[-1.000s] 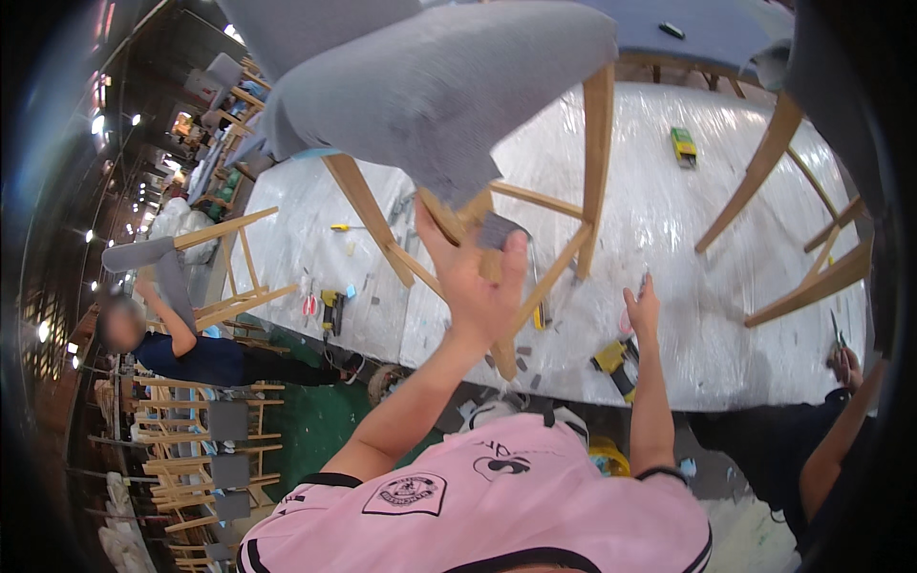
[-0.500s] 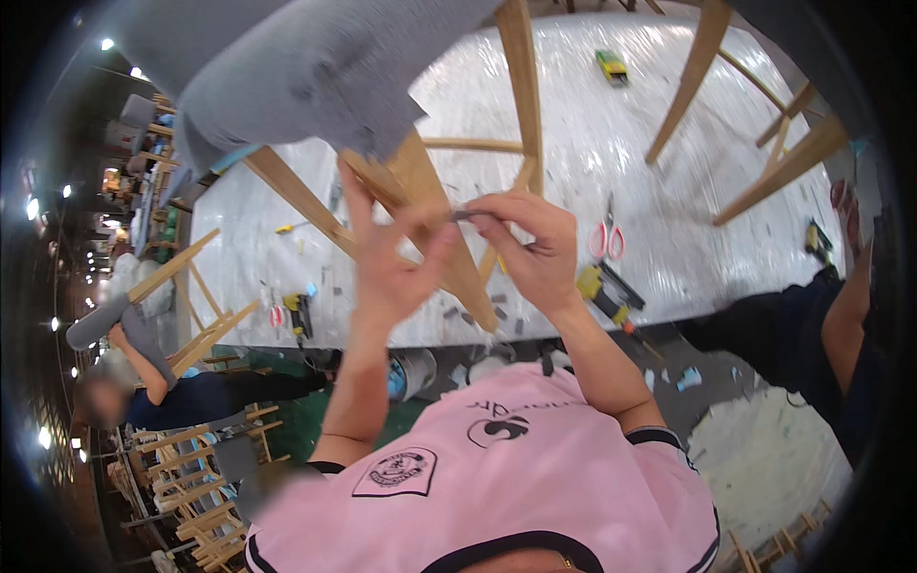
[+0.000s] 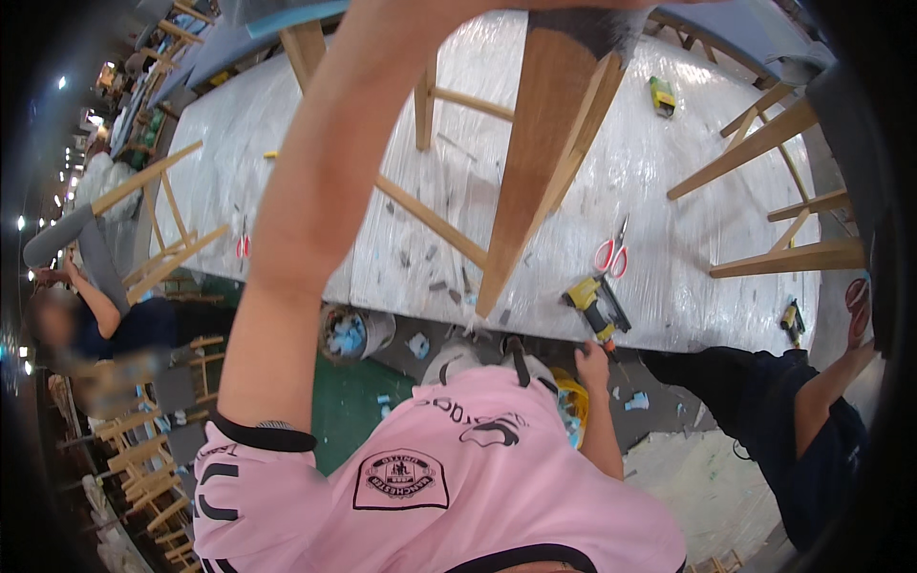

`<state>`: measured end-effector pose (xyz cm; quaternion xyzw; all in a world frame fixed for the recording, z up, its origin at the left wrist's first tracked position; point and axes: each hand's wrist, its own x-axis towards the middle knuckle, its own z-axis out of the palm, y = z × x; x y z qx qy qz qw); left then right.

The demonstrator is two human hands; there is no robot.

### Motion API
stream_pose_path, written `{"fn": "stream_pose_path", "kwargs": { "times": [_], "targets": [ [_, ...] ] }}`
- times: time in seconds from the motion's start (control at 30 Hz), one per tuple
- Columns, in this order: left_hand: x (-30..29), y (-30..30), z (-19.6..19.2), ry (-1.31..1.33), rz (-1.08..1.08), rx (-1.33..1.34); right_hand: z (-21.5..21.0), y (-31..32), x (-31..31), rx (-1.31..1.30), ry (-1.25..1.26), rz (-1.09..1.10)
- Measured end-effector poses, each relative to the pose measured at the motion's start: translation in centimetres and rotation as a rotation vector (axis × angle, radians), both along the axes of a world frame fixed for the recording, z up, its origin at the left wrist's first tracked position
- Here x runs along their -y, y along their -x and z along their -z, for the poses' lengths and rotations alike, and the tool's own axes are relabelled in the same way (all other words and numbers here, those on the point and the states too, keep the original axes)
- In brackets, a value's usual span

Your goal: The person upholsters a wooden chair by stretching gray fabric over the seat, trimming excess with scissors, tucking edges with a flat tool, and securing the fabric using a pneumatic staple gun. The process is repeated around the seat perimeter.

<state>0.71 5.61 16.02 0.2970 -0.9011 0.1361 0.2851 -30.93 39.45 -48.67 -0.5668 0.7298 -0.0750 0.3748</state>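
Note:
My left arm stretches up and forward, its left hand (image 3: 468,6) cut off by the top edge beside the chair's grey fabric (image 3: 585,31). Its fingers are hidden. A tapered wooden chair leg (image 3: 533,143) slants down from that fabric, over the plastic-covered table. Low at the table's front edge, my right hand (image 3: 592,367) looks closed, with a small dark bit at its fingertips that I cannot make out. Just above it lies a yellow and black staple gun (image 3: 594,307). A yellow bucket (image 3: 571,401) stands below, beside my right forearm.
Red-handled scissors (image 3: 611,258) and a green-yellow box (image 3: 662,95) lie on the table (image 3: 401,296). Dark scraps are scattered near its front edge. A bucket with blue scraps (image 3: 380,334) stands below. Co-workers are at both sides, one holding a grey chair (image 3: 105,258).
My hands have parted from the wooden leg: the left has gone up to the top edge, the right down to the table's front edge. The chair has shifted and turned.

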Motion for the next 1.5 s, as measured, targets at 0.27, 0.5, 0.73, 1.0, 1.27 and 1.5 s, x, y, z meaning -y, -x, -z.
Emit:
{"fn": "stream_pose_path", "kwargs": {
  "times": [0.27, 0.5, 0.73, 1.0, 1.27, 1.5],
  "targets": [
    [2.2, 1.0, 2.1, 0.051, 0.034, -0.115, -1.8, -21.8, 22.7, 0.193, 0.199, -0.167],
    [2.7, 3.5, 2.3, -0.010, 0.095, -0.136, 7.9, -24.8, 25.5, 0.332, 0.229, -0.039],
    [1.6, 1.4, 1.3, -0.178, 0.166, -0.178, -1.5, -15.9, 13.4, 1.547, -0.265, 0.392],
    [3.0, 2.4, 2.7, -0.048, 0.071, -0.139, -17.6, -10.5, 7.7, 1.428, 0.096, 0.478],
    [-0.7, 3.2, 1.8, -0.155, -0.033, 0.049, -31.2, -8.6, 16.5, 1.334, 0.676, 0.229],
    [-1.8, 3.1, 0.6, -0.164, -0.031, 0.248, -33.1, -8.6, 16.1, 1.444, 0.635, 0.124]
  ]
}}
